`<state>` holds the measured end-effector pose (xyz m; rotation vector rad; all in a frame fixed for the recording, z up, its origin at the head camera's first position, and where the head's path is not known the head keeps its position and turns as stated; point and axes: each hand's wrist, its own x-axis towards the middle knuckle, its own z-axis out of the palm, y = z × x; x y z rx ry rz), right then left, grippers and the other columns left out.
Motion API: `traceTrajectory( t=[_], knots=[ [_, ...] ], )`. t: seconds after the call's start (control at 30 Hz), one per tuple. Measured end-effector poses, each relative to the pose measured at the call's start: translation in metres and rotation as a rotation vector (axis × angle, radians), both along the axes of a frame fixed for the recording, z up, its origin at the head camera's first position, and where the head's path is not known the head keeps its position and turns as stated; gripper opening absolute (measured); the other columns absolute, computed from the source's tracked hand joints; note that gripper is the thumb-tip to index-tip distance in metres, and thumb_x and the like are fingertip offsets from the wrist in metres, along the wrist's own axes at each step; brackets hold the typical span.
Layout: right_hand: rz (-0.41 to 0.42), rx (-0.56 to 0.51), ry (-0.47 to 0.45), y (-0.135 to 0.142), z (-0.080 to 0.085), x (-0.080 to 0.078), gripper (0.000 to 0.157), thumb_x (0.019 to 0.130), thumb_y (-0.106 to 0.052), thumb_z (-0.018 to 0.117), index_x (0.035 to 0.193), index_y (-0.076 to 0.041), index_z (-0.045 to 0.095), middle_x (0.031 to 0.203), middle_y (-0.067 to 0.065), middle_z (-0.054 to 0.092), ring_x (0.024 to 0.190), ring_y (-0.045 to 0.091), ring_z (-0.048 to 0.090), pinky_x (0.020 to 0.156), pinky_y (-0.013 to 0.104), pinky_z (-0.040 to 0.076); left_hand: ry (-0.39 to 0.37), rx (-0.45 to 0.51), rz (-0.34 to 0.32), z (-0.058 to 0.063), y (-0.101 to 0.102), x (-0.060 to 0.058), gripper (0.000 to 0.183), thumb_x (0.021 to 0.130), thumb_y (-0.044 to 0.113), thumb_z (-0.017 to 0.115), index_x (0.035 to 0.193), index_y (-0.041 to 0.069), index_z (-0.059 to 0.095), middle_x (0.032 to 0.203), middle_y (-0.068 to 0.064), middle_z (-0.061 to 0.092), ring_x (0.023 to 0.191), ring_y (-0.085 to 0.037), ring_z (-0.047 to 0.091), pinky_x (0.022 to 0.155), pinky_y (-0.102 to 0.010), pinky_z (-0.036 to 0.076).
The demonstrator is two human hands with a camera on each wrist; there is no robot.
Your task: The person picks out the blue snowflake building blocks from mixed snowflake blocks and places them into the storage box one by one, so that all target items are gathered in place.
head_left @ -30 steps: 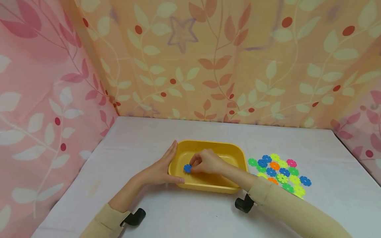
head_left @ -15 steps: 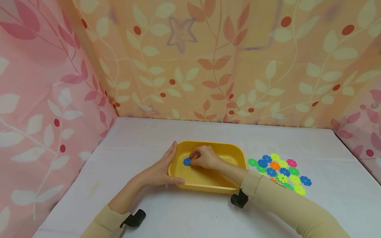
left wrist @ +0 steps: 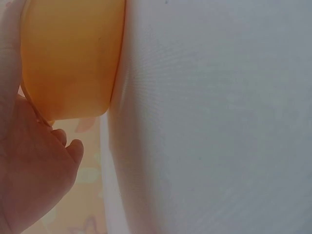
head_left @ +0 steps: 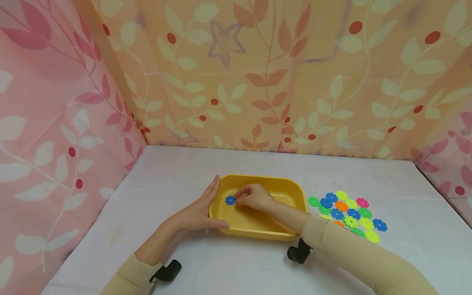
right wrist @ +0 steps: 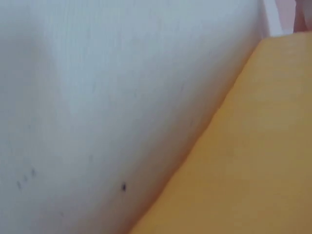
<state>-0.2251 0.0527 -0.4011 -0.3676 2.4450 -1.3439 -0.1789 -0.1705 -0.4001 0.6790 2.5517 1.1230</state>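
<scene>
A yellow plastic basin [head_left: 254, 235] sits mid-table. My left hand [head_left: 200, 211] holds its left end, the thumb along the near rim and the fingers up the outer side. In the left wrist view, that hand [left wrist: 36, 165] lies against the basin's wall [left wrist: 73, 63], with some fingertips curled below the rim. Inside the basin, my right hand [head_left: 256, 198] pinches a blue snowflake disc [head_left: 230, 200] by its right edge, low over the floor near the left end. The right wrist view shows mostly the basin's outer wall [right wrist: 253, 146]; the disc is out of sight there.
To the right of the basin, a loose spread of snowflake discs [head_left: 351, 222] in blue, green, yellow, orange and pink lies on the white cloth [head_left: 228, 266]. My right sleeve [head_left: 350, 248] passes over its near edge. Patterned curtains [head_left: 228, 82] stand behind and beside the table.
My right hand has moved the blue disc slightly away from me, toward the basin's far side, then barely leftward. The left hand keeps its place on the basin.
</scene>
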Motion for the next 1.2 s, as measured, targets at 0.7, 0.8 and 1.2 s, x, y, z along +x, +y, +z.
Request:
traceTrajectory(
  t=[0.7,0.8,1.2],
  knots=[
    [0.023,-0.296,-0.199,0.013,0.009,0.0,0.041,0.088,-0.009,0.07,0.125,0.005,0.06,0.11,0.018,0.07,0.099,0.024,0.068,0.09,0.033,0.052,0.009,-0.002,0.002,0.0,0.0,0.0,0.125,0.076,0.049,0.08,0.154,0.026,-0.015,0.161,0.007,-0.017,0.148,-0.016,-0.008,0.117,-0.047,0.01],
    [-0.008,-0.354,-0.23,0.035,0.019,0.002,0.043,0.09,-0.007,0.068,0.129,0.005,0.057,0.119,0.022,0.065,0.105,0.029,0.065,0.091,0.036,0.052,0.012,0.004,0.004,-0.002,0.001,0.002,0.126,0.076,0.048,0.081,0.155,0.023,-0.013,0.161,0.006,-0.016,0.148,-0.018,-0.008,0.117,-0.048,0.01],
    [-0.241,-0.355,-0.15,0.17,0.053,0.026,0.051,0.091,-0.029,0.07,0.13,0.001,0.056,0.126,0.014,0.059,0.112,0.023,0.06,0.097,0.039,0.047,0.023,0.015,0.013,-0.004,0.0,0.001,0.128,0.073,0.05,0.082,0.155,0.025,-0.013,0.162,0.003,-0.015,0.148,-0.021,-0.007,0.116,-0.052,0.012]
  ],
)
